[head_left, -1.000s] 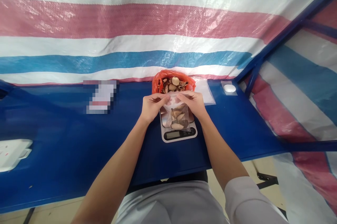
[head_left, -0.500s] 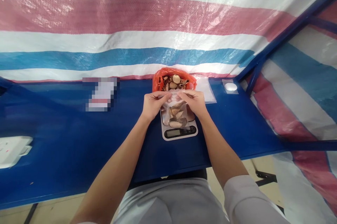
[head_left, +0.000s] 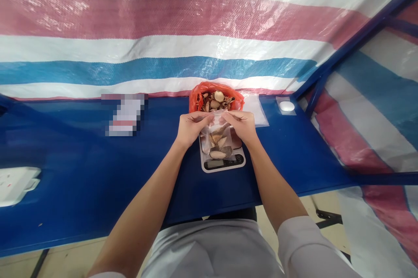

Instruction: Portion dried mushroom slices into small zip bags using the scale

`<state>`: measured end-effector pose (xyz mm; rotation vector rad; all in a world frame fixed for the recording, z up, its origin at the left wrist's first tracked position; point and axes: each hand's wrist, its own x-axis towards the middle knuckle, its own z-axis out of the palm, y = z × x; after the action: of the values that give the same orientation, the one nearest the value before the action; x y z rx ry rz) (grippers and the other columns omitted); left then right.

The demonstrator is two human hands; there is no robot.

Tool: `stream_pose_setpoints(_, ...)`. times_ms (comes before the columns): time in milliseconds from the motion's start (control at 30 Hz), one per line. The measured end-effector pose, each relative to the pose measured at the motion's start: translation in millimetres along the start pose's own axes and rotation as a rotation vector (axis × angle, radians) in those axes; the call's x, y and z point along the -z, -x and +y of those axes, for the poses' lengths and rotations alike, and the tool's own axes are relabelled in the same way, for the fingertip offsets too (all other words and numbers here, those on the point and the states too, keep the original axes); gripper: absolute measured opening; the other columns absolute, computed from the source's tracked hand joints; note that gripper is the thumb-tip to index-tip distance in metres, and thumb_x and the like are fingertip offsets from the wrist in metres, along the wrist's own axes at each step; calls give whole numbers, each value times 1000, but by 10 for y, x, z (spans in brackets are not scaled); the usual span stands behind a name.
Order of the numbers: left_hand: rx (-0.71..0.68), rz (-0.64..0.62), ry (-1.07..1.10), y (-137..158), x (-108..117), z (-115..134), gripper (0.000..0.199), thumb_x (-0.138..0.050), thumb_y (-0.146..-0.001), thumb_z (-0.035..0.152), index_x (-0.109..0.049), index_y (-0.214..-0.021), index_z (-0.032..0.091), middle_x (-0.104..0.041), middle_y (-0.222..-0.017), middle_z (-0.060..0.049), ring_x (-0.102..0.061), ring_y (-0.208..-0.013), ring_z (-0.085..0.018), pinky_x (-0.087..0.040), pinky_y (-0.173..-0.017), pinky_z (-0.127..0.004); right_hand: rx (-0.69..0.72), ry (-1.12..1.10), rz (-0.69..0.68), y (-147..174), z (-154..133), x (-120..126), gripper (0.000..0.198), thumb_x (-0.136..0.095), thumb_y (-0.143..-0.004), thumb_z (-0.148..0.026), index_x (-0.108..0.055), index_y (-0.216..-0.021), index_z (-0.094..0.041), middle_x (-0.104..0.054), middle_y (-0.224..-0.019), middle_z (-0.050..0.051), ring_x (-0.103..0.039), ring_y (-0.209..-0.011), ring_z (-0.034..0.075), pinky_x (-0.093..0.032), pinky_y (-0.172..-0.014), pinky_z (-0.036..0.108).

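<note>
Both my left hand (head_left: 194,128) and my right hand (head_left: 241,125) pinch the top edge of a clear plastic bag (head_left: 216,132), thumbs close together near its middle. Inside the bag lie several brown and pale dried pieces, perhaps dried mushroom or shell; their kind is hard to make out. The bag hangs over a white kitchen scale (head_left: 241,165), covering much of its plate and part of its display. Just behind my hands is a red plastic bag (head_left: 196,95), its mouth spread wide, full of similar dried pieces (head_left: 215,103).
Flat clear bags (head_left: 256,110) lie right of the red bag. Farther right is a white oval object (head_left: 286,106) on a small clear bag. A blurred-out item (head_left: 126,115) and a white power strip (head_left: 18,184) lie on the left of the blue table (head_left: 98,173). Striped sheeting (head_left: 163,17) hangs behind.
Both hands keep their pinch on the clear bag's top edge, with only a very slight shift. The camera view has moved a little; the other things stay in place.
</note>
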<state>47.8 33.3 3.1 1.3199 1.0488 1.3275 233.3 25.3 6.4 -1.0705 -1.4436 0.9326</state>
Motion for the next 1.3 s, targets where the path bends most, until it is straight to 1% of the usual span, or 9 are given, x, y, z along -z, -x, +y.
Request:
stream_pose_setpoints(167,-11,-10,-25,2,16,14,32,-85,-67,44,-80,-78,15,-76,-70,-6,-68,-64,-18,-56,-66,-28,6,12,-18,6,-10,-10,31,-70,-82,-48,-76,-73,-19,-74,-71,2,-71,-69,18,-59,-64,29)
stream_pose_setpoints(267,5,-14,-23,-3,29,7,34,-85,-66,45,-80,-80,14,-75,-69,-6,-68,-63,-18,-56,-66,-28,-14,-13,-20,0,-8,-8,29,-70,-81,-48,-77,-79,-19,-76,-75,3,-72,-71,18,-59,-66,28)
stream_pose_setpoints(367,34,-33,-6,-7,35,1,37,-86,-65,47,-80,-81,14,-75,-69,-6,-68,-64,-18,-57,-67,-29,-25,-37,-7,-8,-6,-5,28,-72,-80,-46,-76,-78,-19,-76,-74,3,-71,-69,18,-59,-65,28)
stream_pose_setpoints(467,44,-52,-9,-8,34,-5,40,-87,-63,49,-81,-83,14,-77,-75,-7,-70,-68,-19,-57,-70,-30,-17,-29,-14,-11,1,-10,26,-71,-80,-45,-77,-75,-19,-76,-72,2,-71,-67,18,-58,-63,28)
stream_pose_setpoints(633,-6,-50,-74,-8,37,-14,37,-86,-64,48,-81,-81,15,-79,-84,-9,-72,-76,-22,-57,-74,-31,34,32,-18,-1,30,-27,25,-71,-80,-42,-79,-75,-20,-76,-73,2,-71,-67,19,-58,-63,29)
stream_pose_setpoints(867,-7,-41,-94,-7,39,6,38,-85,-64,49,-81,-80,15,-79,-81,-8,-71,-73,-21,-57,-71,-30,52,38,-12,8,39,-35,21,-70,-82,-38,-79,-77,-20,-77,-74,2,-72,-68,18,-58,-65,29)
stream_pose_setpoints(1067,-8,-32,-65,-11,60,19,40,-84,-66,51,-81,-84,14,-78,-76,-7,-70,-68,-19,-56,-68,-29,-2,-7,38,4,12,-35,26,-70,-80,-44,-77,-79,-20,-74,-70,2,-68,-63,17,-57,-61,29)
stream_pose_setpoints(1200,-27,-63,-75,15,58,33,38,-84,-68,48,-81,-83,14,-76,-71,-7,-69,-65,-19,-56,-65,-28,26,-9,0,1,-3,-55,23,-73,-78,-42,-77,-80,-20,-76,-76,3,-71,-72,19,-58,-70,32)
stream_pose_setpoints(1300,-14,-84,-77,20,60,20,37,-84,-68,48,-81,-85,15,-76,-71,-7,-69,-65,-19,-56,-64,-28,5,-16,-22,-6,18,-55,23,-74,-78,-43,-77,-82,-20,-76,-76,3,-72,-73,20,-59,-73,33)
